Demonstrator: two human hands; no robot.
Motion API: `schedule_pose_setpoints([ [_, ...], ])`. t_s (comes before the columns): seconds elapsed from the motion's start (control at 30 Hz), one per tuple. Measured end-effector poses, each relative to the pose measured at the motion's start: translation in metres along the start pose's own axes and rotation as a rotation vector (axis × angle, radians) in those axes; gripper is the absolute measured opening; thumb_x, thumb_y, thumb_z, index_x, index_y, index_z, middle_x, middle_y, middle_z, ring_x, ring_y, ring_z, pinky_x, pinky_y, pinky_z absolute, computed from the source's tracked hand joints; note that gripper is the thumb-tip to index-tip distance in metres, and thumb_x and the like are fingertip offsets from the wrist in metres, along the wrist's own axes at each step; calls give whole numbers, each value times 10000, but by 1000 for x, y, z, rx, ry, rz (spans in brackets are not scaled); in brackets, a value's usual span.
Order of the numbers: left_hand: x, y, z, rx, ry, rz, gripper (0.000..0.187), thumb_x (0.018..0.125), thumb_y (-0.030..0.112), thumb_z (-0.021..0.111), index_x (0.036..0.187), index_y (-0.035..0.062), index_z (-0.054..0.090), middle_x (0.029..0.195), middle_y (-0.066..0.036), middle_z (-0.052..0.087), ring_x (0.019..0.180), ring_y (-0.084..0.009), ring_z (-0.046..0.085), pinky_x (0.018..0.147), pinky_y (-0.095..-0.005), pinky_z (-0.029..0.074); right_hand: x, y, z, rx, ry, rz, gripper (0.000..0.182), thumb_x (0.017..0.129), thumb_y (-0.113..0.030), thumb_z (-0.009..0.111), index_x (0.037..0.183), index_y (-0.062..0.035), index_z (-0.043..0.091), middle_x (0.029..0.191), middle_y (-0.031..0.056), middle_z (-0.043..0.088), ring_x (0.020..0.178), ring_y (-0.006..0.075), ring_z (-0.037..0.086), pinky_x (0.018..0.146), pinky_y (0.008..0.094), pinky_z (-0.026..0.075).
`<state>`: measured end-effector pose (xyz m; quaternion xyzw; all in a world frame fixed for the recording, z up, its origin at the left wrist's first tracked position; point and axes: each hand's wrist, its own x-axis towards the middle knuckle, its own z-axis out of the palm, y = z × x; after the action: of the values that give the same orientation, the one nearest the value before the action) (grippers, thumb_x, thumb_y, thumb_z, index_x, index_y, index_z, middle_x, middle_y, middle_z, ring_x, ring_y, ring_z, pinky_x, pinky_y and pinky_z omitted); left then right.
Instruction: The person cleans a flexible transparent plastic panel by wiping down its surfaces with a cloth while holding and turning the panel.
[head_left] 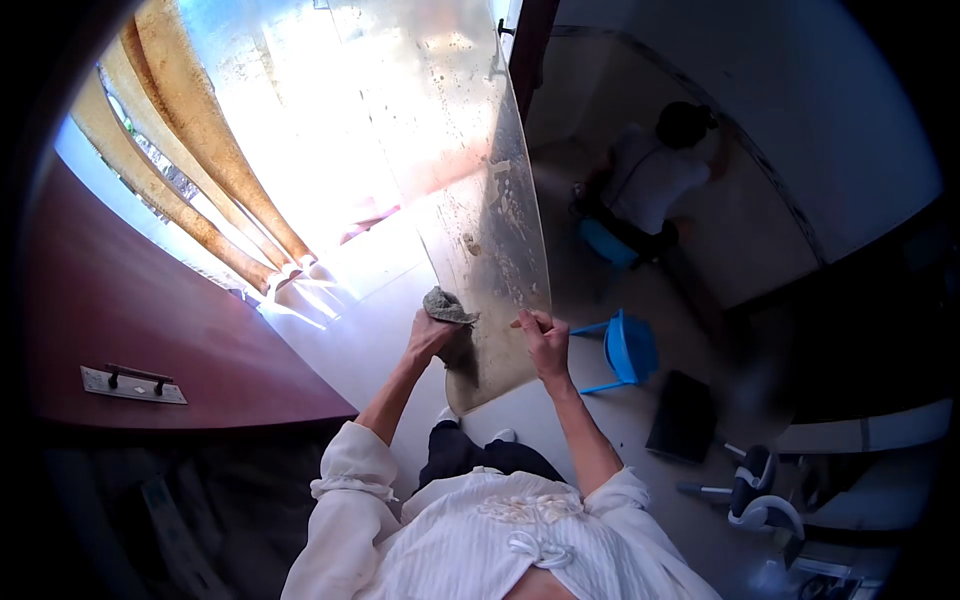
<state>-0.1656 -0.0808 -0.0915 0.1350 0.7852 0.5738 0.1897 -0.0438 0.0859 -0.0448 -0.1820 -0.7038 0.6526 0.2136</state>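
Note:
A tall, stained glass panel (470,150) stands upright in front of me, its lower end near the floor. My left hand (432,335) is closed on a grey rag (446,305) and presses it against the panel's lower face. My right hand (543,335) grips the panel's right edge at about the same height. Both my arms wear white sleeves pushed up to the elbow.
A dark red door (150,320) with a metal handle (133,383) stands at my left. Brown curtains (190,160) hang by the bright window. A blue stool (628,348) and a black box (685,415) lie on the floor at my right. Another person (650,180) crouches by the far wall.

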Motion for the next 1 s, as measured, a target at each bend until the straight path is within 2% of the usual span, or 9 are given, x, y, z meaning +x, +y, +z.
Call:
schedule_pose_setpoints([
  [0.17, -28, 13, -30, -293, 669, 178, 236, 738, 132, 665, 892, -38, 609, 846, -77, 651, 749, -159, 595, 710, -298, 462, 7, 9, 10, 37, 22, -102, 192, 858, -180, 603, 804, -17, 688, 597, -78, 512, 553, 5, 374, 496, 196, 274],
  [0.37, -85, 37, -41, -22, 429, 488, 303, 745, 18, 635, 1044, 26, 586, 1017, -92, 614, 938, -207, 584, 859, -328, 448, 4, -10, 1, 60, -152, 3, 219, 849, -146, 594, 1024, -30, 655, 609, -91, 516, 500, -13, 354, 454, 190, 263],
  [0.4, -92, 39, -44, 389, 348, 702, 311, 747, 0, 601, 1052, 62, 598, 1055, -103, 606, 1008, -248, 573, 895, -358, 441, 0, -17, 1, 61, -155, 7, 219, 849, -146, 594, 1024, -30, 655, 609, -91, 516, 500, -13, 354, 454, 190, 263],
  [0.5, -95, 65, -3, 555, 53, 829, 333, 708, 90, 618, 1041, 81, 600, 1089, -130, 570, 1056, -335, 502, 934, -448, 374, -12, -29, 9, 111, -199, 6, 334, 834, -95, 582, 1160, -24, 568, 867, 5, 628, 748, 25, 514, 651, 178, 419],
  [0.57, -78, 56, 32, 552, 62, 765, 291, 692, 112, 615, 974, 44, 588, 1014, -170, 566, 990, -379, 502, 897, -458, 383, -19, -16, 12, -42, -214, -236, 306, 816, -38, 575, 1121, -9, 569, 1004, 48, 624, 902, 66, 526, 779, 211, 428],
  [0.7, -53, 91, 56, 194, 104, 339, 350, 659, 82, 617, 1001, 18, 578, 989, -191, 577, 976, -360, 531, 855, -414, 415, -22, -5, 5, -22, -194, 34, 316, 795, 13, 571, 1109, 18, 544, 1012, 65, 626, 938, 92, 534, 815, 252, 429],
  [0.77, -71, 97, 64, 69, 135, 269, 346, 677, 61, 595, 1021, 25, 578, 1020, -190, 574, 998, -358, 528, 867, -422, 408, -27, -19, -1, 28, -184, -32, 337, 788, 11, 586, 1121, 30, 535, 1047, 86, 618, 979, 116, 544, 854, 263, 423],
  [0.83, -87, 81, 68, 462, 237, 800, 383, 663, 97, 635, 1039, 36, 587, 1046, -179, 571, 1038, -349, 515, 904, -449, 389, -24, -31, -8, -41, -69, -322, 305, 767, -39, 613, 1065, 2, 567, 955, 143, 652, 900, 149, 609, 763, 289, 470],
  [1.0, -75, 93, 41, 719, 12, 933, 368, 716, 174, 649, 1067, 76, 597, 1035, -154, 574, 992, -360, 523, 862, -464, 409, -31, -30, -15, -89, -130, -252, 408, 769, -31, 631, 1160, 5, 518, 1004, 126, 648, 902, 124, 598, 766, 275, 468],
])
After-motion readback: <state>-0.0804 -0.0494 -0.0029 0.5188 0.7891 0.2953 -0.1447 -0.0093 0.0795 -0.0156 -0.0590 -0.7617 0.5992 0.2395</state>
